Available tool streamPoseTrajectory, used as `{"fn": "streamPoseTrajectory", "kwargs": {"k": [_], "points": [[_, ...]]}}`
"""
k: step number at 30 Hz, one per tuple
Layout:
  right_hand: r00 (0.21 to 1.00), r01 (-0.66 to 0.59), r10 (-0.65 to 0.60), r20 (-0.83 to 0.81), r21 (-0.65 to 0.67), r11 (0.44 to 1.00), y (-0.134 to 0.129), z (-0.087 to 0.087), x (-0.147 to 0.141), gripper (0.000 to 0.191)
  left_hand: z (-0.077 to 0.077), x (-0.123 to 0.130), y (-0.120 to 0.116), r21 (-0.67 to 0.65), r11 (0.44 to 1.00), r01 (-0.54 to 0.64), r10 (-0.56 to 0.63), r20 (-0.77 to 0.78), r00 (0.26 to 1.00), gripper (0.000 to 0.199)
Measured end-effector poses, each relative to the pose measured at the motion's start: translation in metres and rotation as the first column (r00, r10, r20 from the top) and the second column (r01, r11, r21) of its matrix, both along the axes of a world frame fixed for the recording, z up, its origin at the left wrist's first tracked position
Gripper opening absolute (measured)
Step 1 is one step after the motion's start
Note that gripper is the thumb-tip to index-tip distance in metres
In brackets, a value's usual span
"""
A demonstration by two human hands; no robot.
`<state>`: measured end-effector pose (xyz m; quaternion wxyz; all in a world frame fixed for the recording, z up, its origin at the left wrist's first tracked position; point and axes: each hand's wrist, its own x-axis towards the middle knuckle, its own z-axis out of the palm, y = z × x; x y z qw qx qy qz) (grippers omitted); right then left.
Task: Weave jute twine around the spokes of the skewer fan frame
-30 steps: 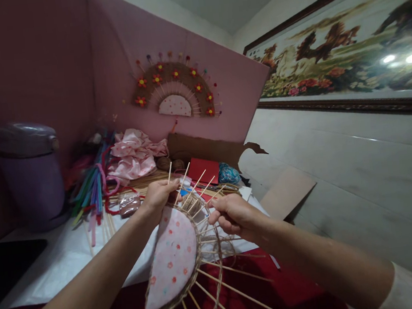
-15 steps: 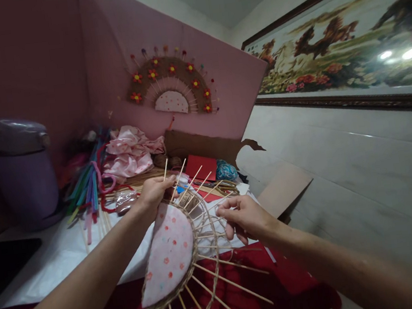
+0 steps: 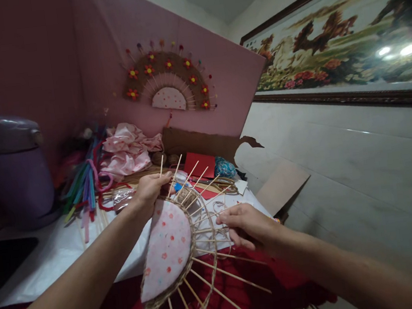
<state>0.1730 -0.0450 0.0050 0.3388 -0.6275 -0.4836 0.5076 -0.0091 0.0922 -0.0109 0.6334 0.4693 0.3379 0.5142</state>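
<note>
One hand, left, grips stick-rayed half-disc.

I saw a purple container with a grey lid at the left side of the white-covered worktop. Near it lay a bunch of coloured stems, and beside these a crumpled pink cloth. Farther right, a red sheet was next to blue yarn. On the tiled wall hung a framed horse picture.
</note>
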Motion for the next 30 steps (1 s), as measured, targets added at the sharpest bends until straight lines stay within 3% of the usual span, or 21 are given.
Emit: {"fn": "streamPoseTrajectory", "kwargs": {"k": [4,7,12,18,24,30], "points": [[0.975,-0.024,-0.017,-0.221,-0.183,0.983,-0.001,0.001,-0.002,0.037,0.0,0.0,0.001,0.002,1.0,0.016,-0.016,0.016,1.0,0.021],[0.953,-0.049,-0.03,-0.302,-0.251,0.967,0.003,-0.001,-0.004,0.038,0.0,0.0,0.0,0.008,1.0,0.024,-0.024,0.025,0.999,0.019],[0.944,-0.039,-0.042,-0.328,-0.236,0.971,0.005,0.001,-0.011,0.038,0.002,0.0,-0.003,0.004,1.0,0.02,-0.02,0.032,0.999,0.018],[0.947,0.08,-0.149,-0.283,-0.24,0.967,0.0,0.007,-0.023,0.035,0.003,0.002,-0.003,0.009,1.0,0.013,-0.014,0.034,0.999,0.017],[0.944,0.087,-0.158,-0.29,-0.244,0.966,0.002,0.006,-0.025,0.036,0.003,0.002,-0.004,0.011,1.0,0.005,-0.005,0.028,1.0,0.02],[0.939,0.116,-0.162,-0.304,-0.163,0.98,0.0,0.004,-0.028,0.032,0.001,0.002,-0.002,0.009,1.0,-0.005,0.005,0.031,1.0,0.018]]}}
